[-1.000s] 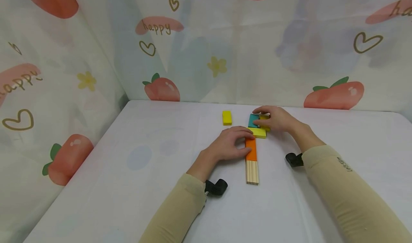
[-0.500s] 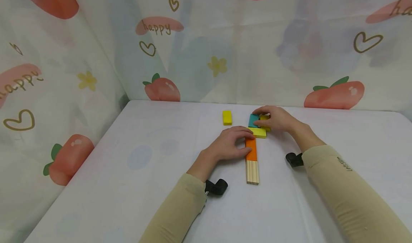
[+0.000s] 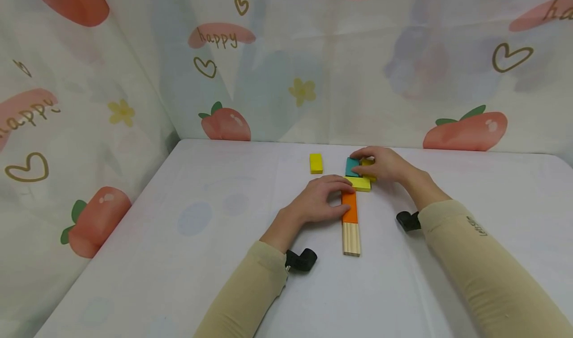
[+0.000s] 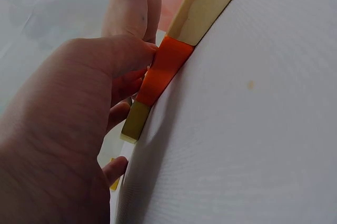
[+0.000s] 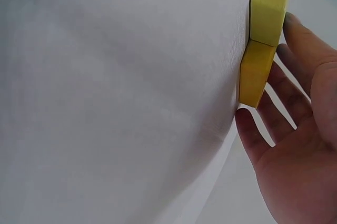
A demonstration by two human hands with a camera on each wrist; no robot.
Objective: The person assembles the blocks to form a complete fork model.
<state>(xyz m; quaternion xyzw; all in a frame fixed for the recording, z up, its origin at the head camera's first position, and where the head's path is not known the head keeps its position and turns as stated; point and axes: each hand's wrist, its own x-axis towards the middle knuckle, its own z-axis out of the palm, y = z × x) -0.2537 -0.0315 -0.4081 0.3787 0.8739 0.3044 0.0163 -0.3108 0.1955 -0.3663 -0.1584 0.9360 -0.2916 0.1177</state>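
Near the table's far side, several flat toy blocks lie against one another. In the head view my left hand [image 3: 317, 199] rests across the orange block [image 3: 350, 212], its thumb on that block and its fingertips at the lime-yellow block [image 3: 361, 184]. Beyond this, my right hand [image 3: 384, 165] reaches over the teal block [image 3: 350, 165], index finger at its far edge and thumb at its right side. A darker yellow block [image 3: 368, 162] is partly hidden under the right hand. The right wrist view shows loosely extended fingers beside that darker yellow block [image 5: 255, 79].
A plain wooden block [image 3: 351, 239] continues the row toward the near side, end to end with the orange one. One separate yellow block [image 3: 316, 163] lies to the left at the back. A white cloth covers the table [image 3: 215, 278], with a printed curtain [image 3: 349, 79] behind.
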